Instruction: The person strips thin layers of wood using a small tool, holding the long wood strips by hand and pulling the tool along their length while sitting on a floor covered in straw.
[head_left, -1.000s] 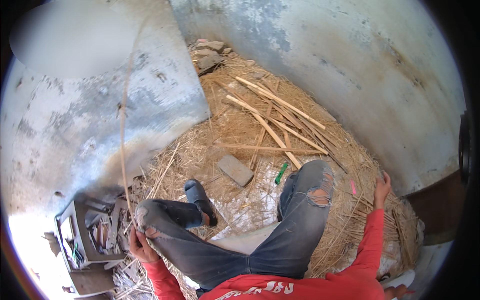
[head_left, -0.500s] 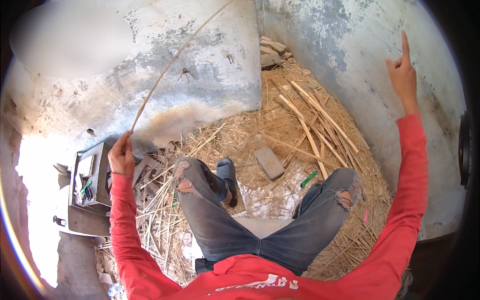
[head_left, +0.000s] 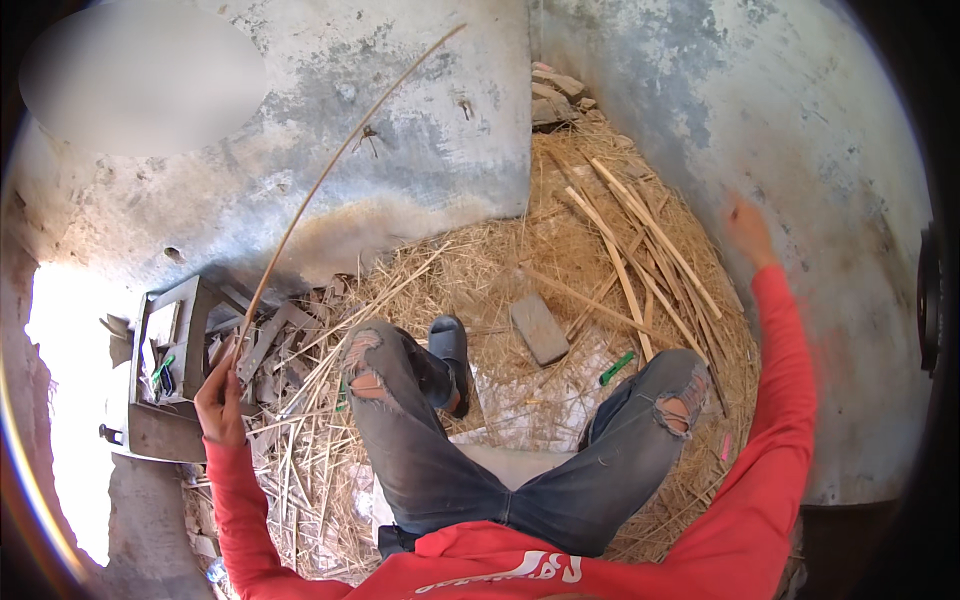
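Beside the casing (head_left: 168,434), left hand (head_left: 221,402) outstretched, fingers pinching a stick (head_left: 322,180); right hand (head_left: 752,234) likewise, fingers blurred beyond telling.

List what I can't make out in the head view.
Head view: right hand, pose lost in blur.
Head view: lower end of the thin stick, covered by the left hand.
Head view: right foot, hidden behind the right leg.
Head view: pink object, too small to identify.
Head view: part of the wall, covered by a grey oval.
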